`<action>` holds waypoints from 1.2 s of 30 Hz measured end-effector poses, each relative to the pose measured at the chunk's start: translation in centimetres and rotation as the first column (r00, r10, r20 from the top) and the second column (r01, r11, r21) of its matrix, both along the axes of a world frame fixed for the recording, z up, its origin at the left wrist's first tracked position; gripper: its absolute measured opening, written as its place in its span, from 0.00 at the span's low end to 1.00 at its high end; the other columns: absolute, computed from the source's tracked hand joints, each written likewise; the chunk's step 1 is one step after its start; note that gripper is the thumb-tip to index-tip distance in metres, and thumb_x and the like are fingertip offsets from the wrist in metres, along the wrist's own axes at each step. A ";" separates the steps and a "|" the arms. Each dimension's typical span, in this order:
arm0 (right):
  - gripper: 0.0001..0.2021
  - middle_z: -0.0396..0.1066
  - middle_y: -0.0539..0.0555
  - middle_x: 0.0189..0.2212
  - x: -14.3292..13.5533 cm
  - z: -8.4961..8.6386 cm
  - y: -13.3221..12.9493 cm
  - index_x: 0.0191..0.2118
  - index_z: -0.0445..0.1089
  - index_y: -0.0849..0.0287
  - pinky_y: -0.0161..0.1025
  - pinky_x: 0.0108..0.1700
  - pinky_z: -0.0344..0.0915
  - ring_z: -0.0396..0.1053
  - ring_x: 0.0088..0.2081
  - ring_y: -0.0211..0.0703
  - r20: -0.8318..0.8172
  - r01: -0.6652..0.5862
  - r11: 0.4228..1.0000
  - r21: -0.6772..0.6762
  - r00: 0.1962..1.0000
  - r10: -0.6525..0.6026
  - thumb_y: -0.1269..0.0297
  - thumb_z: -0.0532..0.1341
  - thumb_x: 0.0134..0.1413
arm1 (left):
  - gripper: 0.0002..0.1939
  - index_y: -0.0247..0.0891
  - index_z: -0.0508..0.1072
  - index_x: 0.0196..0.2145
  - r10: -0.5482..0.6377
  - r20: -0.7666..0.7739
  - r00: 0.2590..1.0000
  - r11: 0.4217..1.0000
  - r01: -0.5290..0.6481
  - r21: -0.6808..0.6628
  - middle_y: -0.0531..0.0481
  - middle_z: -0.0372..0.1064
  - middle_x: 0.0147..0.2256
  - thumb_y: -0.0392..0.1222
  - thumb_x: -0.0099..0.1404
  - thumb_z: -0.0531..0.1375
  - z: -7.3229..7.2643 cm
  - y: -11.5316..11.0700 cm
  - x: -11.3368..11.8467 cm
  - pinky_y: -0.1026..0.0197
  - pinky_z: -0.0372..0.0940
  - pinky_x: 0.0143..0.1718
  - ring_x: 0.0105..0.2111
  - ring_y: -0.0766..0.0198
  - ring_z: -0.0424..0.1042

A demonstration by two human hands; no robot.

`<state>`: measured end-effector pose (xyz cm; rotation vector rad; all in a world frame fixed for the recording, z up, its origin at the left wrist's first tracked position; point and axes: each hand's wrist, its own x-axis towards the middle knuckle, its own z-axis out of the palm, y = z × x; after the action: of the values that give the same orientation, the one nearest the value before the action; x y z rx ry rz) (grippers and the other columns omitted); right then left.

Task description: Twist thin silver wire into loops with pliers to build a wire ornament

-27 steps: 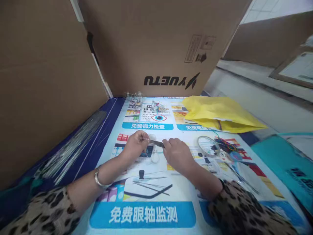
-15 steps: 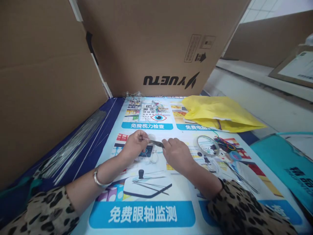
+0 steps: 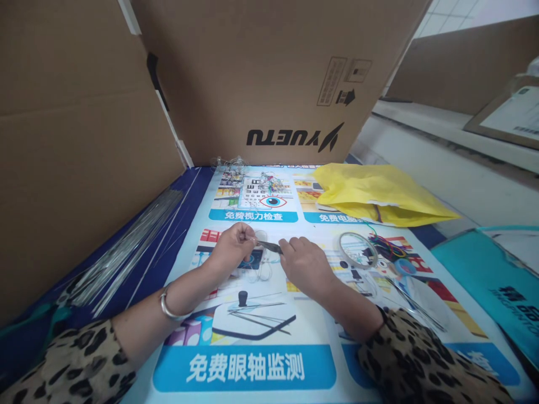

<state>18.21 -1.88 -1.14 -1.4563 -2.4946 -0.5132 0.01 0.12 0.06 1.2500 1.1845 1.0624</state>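
Near the middle of the printed sheet, my right hand (image 3: 306,265) is wrapped round dark slim pliers (image 3: 272,246), whose tips point left. Those tips meet the pinched fingertips of my left hand (image 3: 234,247); what the fingertips hold is too small to make out. Thin clear wire loops (image 3: 265,271) lie just beneath the pliers. Closer to me, several cut wire pieces (image 3: 263,320) rest on the sheet.
Cardboard panels (image 3: 252,84) stand at the back and left. A bundle of silvery wires (image 3: 126,252) lies left. To the right are a yellow bag (image 3: 379,188), a tape roll (image 3: 357,250), coloured cords (image 3: 389,247), tweezers-like metal tools (image 3: 416,306) and a teal pouch (image 3: 488,275).
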 end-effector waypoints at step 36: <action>0.10 0.66 0.54 0.28 0.6 0.2 0.3 0.36 0.68 0.61 0.34 0.37 0.56 0.61 0.34 0.40 -0.367 -0.101 0.995 0.002 0.925 0.095 0.66 0.50 0.55 | 0.11 0.37 0.61 0.33 -0.344 0.189 0.920 0.939 0.343 0.040 0.57 0.63 0.25 0.41 0.56 0.60 -0.1 0.9 -1.7 0.69 0.55 0.20 0.16 0.76 0.57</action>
<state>18.77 -1.62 -0.89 -1.2853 -2.2609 -0.1790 -1.66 1.06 -0.03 1.2718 0.7783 0.9000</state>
